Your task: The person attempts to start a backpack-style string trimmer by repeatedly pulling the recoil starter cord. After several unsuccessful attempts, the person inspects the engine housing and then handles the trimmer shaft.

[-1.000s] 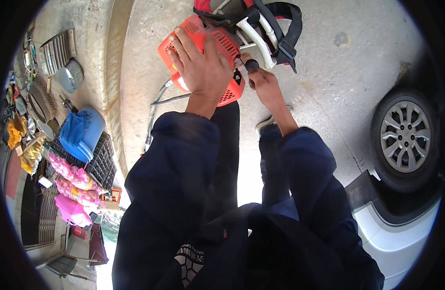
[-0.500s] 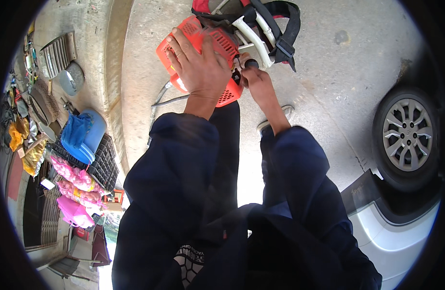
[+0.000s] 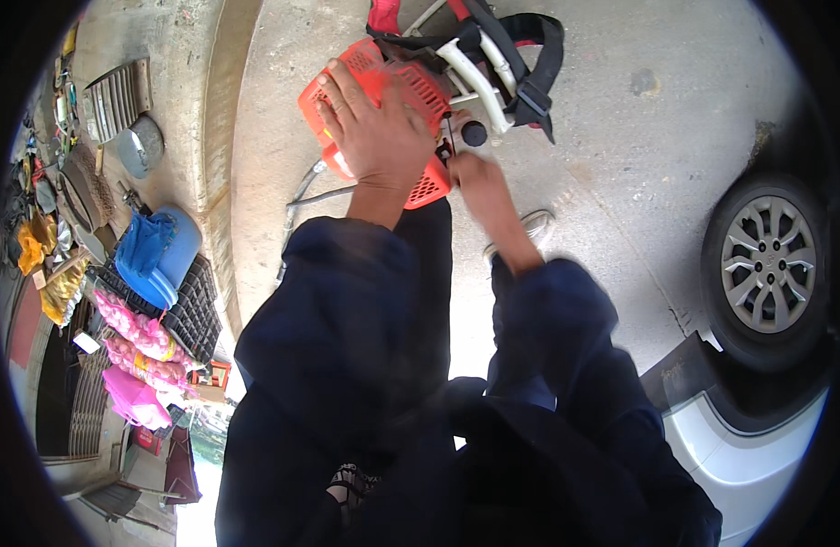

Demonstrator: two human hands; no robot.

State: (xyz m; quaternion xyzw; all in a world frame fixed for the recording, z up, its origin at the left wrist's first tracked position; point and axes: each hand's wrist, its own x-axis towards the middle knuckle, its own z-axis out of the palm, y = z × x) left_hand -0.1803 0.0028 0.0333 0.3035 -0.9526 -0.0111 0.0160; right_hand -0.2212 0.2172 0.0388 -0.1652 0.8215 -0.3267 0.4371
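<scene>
The left hand [image 3: 374, 137] lies flat, fingers spread, on the orange engine housing [image 3: 411, 91], which sits on the concrete ground [image 3: 675, 146]. The right hand [image 3: 479, 182] is closed around something small at the housing's right edge; what it grips I cannot tell

The right hand [image 3: 474, 182] has pulled back a little toward the person and now looks blurry. Before, its fingers sat close under the black knob [image 3: 474, 133]; now the knob sits clear above them. The left hand's fingers [image 3: 347, 91] moved slightly on the orange engine cover [image 3: 420, 91].
</scene>
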